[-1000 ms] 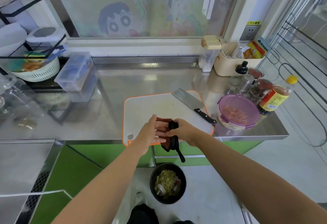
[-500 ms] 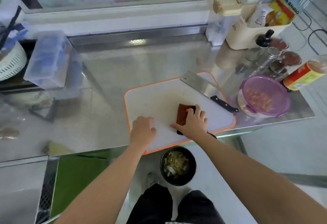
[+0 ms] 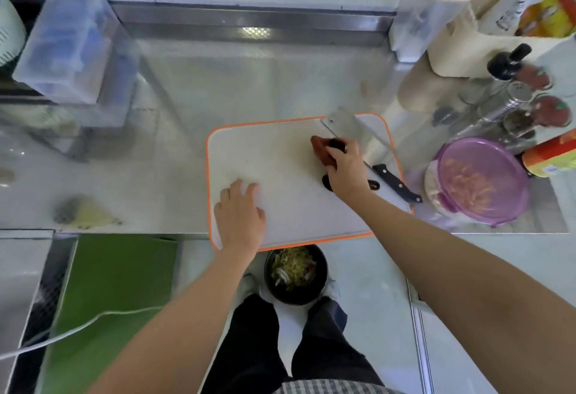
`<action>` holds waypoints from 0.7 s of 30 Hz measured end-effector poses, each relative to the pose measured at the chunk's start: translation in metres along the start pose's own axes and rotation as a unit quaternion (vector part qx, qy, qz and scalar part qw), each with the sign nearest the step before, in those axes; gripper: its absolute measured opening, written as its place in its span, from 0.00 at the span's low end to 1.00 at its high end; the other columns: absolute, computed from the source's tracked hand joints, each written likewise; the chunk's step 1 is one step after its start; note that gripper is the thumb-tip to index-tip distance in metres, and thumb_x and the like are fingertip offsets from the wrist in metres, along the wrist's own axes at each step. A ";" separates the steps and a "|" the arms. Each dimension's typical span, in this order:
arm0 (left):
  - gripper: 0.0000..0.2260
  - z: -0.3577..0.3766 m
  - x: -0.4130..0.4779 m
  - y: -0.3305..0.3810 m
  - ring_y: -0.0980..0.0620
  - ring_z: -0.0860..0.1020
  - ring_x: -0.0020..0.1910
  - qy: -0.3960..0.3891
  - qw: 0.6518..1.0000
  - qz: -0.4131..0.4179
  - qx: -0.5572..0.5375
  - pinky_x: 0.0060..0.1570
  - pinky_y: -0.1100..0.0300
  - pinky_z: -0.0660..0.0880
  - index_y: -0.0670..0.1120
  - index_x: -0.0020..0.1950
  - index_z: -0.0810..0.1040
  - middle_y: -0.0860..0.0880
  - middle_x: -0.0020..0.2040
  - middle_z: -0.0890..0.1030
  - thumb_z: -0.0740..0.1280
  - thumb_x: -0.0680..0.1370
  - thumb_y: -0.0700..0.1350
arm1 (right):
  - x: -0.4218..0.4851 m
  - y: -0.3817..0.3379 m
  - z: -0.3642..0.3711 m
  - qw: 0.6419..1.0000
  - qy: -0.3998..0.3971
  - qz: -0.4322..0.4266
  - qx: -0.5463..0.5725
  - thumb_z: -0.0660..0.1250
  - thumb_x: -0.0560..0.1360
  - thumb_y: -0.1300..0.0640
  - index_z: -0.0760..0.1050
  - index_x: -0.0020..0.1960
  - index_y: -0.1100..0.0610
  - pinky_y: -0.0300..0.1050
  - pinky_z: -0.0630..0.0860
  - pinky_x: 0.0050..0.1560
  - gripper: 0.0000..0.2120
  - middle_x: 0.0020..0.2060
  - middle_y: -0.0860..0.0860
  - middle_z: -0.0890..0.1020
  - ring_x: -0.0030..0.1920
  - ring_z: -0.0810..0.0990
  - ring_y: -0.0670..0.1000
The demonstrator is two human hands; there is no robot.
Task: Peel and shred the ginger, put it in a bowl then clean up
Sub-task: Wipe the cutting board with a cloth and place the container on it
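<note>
Right hand (image 3: 344, 166) gripping reddish pad (image 3: 318, 145) (black-handled), left hand (image 3: 240, 211) flat on cutting board (image 3: 274, 157)

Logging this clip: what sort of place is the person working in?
Probably a home kitchen: a stainless steel counter holds a white cutting board with an orange rim, a steel cleaver with a black handle lies on that board, and a metal spice shaker stands among red-lidded jars at the right.
</note>
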State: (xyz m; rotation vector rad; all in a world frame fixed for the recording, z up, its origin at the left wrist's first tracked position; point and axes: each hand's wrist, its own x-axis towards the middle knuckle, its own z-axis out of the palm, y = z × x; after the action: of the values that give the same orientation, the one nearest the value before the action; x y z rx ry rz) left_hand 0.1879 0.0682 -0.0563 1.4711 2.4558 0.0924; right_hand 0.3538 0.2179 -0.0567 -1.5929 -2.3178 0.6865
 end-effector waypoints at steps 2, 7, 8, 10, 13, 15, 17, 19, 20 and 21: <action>0.20 0.003 -0.001 0.002 0.42 0.67 0.64 0.008 1.000 -0.011 -0.009 0.56 0.49 0.69 0.50 0.67 0.72 0.46 0.70 0.68 0.63 0.75 0.41 | -0.006 -0.001 0.008 0.998 -0.035 -0.049 -0.029 0.61 0.70 0.71 0.78 0.59 0.63 0.51 0.70 0.60 0.19 0.64 0.60 0.71 0.58 0.70 0.63; 0.21 0.005 -0.001 0.006 0.43 0.65 0.67 0.007 0.999 -0.035 -0.020 0.58 0.49 0.69 0.52 0.69 0.72 0.47 0.73 0.66 0.61 0.77 0.41 | -0.019 0.007 -0.011 0.964 -0.179 -0.190 0.042 0.60 0.68 0.67 0.82 0.52 0.60 0.43 0.69 0.58 0.18 0.56 0.54 0.78 0.56 0.74 0.52; 0.21 0.006 -0.002 0.006 0.43 0.64 0.68 0.006 0.999 -0.038 -0.024 0.59 0.50 0.69 0.52 0.69 0.71 0.47 0.74 0.65 0.61 0.77 0.41 | -0.014 0.011 -0.016 0.968 -0.169 -0.179 0.056 0.59 0.68 0.67 0.82 0.52 0.60 0.40 0.68 0.59 0.18 0.55 0.54 0.78 0.56 0.74 0.50; 0.22 0.008 -0.003 0.006 0.43 0.63 0.69 0.000 0.999 -0.042 -0.030 0.60 0.50 0.69 0.52 0.71 0.69 0.47 0.76 0.63 0.60 0.77 0.41 | -0.003 0.016 -0.017 0.983 -0.106 -0.134 0.069 0.58 0.67 0.70 0.82 0.53 0.61 0.43 0.69 0.61 0.20 0.56 0.55 0.78 0.58 0.75 0.55; 0.25 0.009 -0.004 0.005 0.44 0.60 0.71 -0.018 0.999 -0.042 -0.025 0.61 0.50 0.70 0.53 0.74 0.65 0.48 0.77 0.59 0.60 0.78 0.40 | -0.021 0.012 -0.001 0.982 -0.111 -0.149 0.037 0.58 0.66 0.68 0.83 0.49 0.62 0.47 0.68 0.58 0.18 0.56 0.58 0.79 0.54 0.76 0.63; 0.25 0.009 -0.005 0.004 0.44 0.59 0.71 -0.025 0.999 -0.040 -0.023 0.61 0.50 0.70 0.54 0.75 0.64 0.48 0.78 0.58 0.59 0.78 0.40 | -0.041 0.006 0.000 0.965 -0.172 -0.190 0.050 0.59 0.67 0.67 0.83 0.48 0.61 0.46 0.67 0.58 0.17 0.55 0.57 0.80 0.54 0.75 0.60; 0.25 0.008 -0.005 0.004 0.44 0.58 0.72 -0.031 0.998 -0.037 -0.028 0.61 0.50 0.71 0.54 0.75 0.63 0.48 0.78 0.57 0.58 0.78 0.40 | -0.045 0.004 -0.010 0.954 -0.222 -0.191 0.064 0.60 0.69 0.69 0.83 0.48 0.61 0.44 0.69 0.60 0.16 0.54 0.55 0.79 0.56 0.75 0.55; 0.25 0.007 -0.005 0.004 0.44 0.57 0.72 -0.039 0.998 -0.036 -0.024 0.63 0.50 0.69 0.53 0.75 0.62 0.47 0.78 0.56 0.58 0.78 0.40 | -0.033 0.007 -0.015 0.969 -0.171 -0.156 0.089 0.59 0.68 0.72 0.83 0.49 0.62 0.39 0.69 0.60 0.18 0.55 0.55 0.79 0.56 0.76 0.54; 0.25 0.007 -0.006 0.004 0.44 0.57 0.72 -0.040 0.998 -0.037 -0.019 0.65 0.50 0.67 0.52 0.75 0.62 0.47 0.79 0.55 0.59 0.78 0.41 | -0.030 0.007 -0.017 0.978 -0.123 -0.136 0.104 0.58 0.67 0.73 0.83 0.50 0.62 0.34 0.67 0.58 0.20 0.55 0.57 0.80 0.56 0.76 0.56; 0.25 0.006 -0.009 0.006 0.44 0.58 0.73 -0.033 0.999 -0.037 -0.010 0.67 0.50 0.64 0.52 0.75 0.63 0.46 0.78 0.55 0.59 0.78 0.42 | -0.031 0.007 -0.015 0.982 -0.094 -0.127 0.103 0.58 0.66 0.74 0.83 0.50 0.63 0.33 0.66 0.57 0.20 0.55 0.58 0.80 0.56 0.76 0.58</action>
State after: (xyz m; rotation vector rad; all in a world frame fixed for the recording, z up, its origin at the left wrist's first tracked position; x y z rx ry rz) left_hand 0.1985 0.0630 -0.0596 1.3506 2.4473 0.0525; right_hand 0.3776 0.1949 -0.0455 -1.1630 -2.4280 1.0131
